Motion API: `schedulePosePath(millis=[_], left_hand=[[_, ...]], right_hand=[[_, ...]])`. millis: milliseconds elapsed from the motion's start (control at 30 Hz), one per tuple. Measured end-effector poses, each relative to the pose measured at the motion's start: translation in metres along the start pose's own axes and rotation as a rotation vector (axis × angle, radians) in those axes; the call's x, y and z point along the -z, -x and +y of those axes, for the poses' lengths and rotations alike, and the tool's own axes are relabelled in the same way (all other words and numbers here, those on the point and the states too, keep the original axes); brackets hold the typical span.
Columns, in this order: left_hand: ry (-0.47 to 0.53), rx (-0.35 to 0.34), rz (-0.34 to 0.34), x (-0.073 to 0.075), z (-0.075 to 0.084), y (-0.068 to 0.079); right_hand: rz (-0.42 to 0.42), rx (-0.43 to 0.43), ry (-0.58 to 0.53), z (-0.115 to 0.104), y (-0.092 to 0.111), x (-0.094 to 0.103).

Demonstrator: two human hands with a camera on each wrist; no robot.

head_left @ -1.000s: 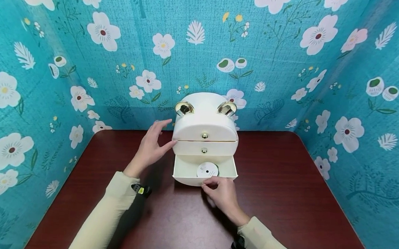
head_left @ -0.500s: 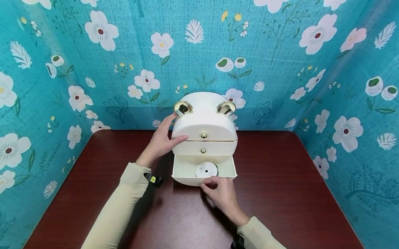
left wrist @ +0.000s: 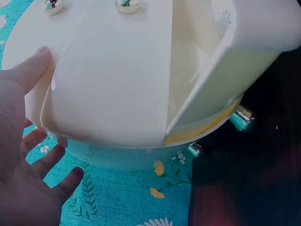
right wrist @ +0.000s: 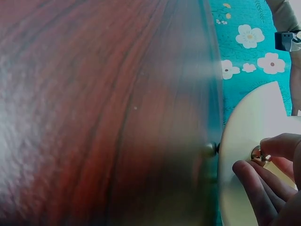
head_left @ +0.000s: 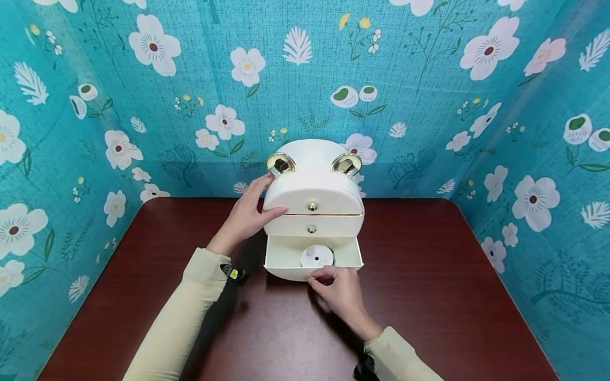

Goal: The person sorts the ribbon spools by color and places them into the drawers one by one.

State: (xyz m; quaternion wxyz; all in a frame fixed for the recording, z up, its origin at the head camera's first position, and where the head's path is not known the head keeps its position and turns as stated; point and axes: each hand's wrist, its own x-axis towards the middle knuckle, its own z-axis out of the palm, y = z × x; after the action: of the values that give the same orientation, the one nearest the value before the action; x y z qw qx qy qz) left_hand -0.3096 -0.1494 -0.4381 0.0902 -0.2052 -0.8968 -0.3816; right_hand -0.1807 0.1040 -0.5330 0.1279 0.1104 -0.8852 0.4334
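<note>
A white chest of drawers [head_left: 313, 182] with a rounded top and two gold-rimmed rings stands on the table. Its bottom drawer [head_left: 286, 253] is pulled out, with a round white disc-like item [head_left: 317, 256] lying inside. My left hand [head_left: 246, 216] rests against the chest's left side, thumb on the front and fingers spread along the side; the left wrist view shows those fingers [left wrist: 49, 162] extended. With thumb and fingertips, my right hand [head_left: 343, 293] pinches the bottom drawer's small gold knob [right wrist: 258, 155]. The two upper drawers are closed, each with a gold knob [head_left: 312, 206].
The dark red wooden table [head_left: 424, 289] extends to both sides and in front of the chest. Blue floral cloth [head_left: 196, 93] hangs behind it and at the left and right.
My left hand has moved right and come onto the chest's side, its thumb now on the front. The right hand stays at the bottom drawer's knob; the drawer looks equally far out.
</note>
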Motion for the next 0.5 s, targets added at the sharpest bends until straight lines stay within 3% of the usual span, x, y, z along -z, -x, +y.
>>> schedulePosePath(millis=[500], left_hand=[[-0.003, -0.001, 0.004, -0.001, 0.000, 0.003]], right_hand=[[-0.024, 0.000, 0.018, 0.006, -0.017, 0.000]])
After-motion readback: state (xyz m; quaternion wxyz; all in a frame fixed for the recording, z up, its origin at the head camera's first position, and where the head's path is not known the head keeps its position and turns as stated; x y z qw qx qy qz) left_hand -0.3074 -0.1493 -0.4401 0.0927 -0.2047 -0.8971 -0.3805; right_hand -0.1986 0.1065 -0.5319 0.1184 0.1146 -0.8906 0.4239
